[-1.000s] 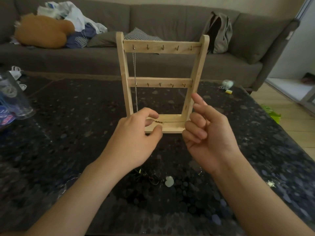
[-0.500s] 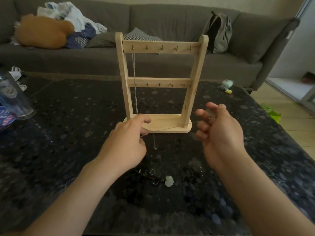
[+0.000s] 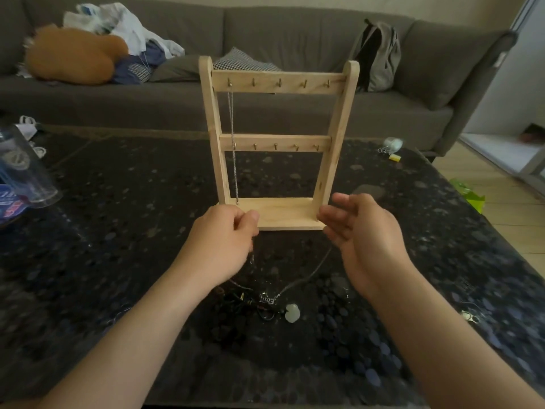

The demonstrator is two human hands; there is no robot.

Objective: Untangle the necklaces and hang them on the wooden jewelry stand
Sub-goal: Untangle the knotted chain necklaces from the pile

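Wooden jewelry stand (image 3: 278, 143) upright on a dark speckled table (image 3: 118, 231), one silver necklace (image 3: 233, 143) hanging from its top-left hook down to the base. Left hand (image 3: 224, 240) sits at the base's front left corner, thumb and forefinger pinching a fine strand (image 3: 252, 258). Right hand (image 3: 362, 234) hovers at the right corner, fingers loosely spread; a thin chain (image 3: 312, 273) rises to it from the tangled necklaces (image 3: 259, 302) nearer the person, grip unclear.
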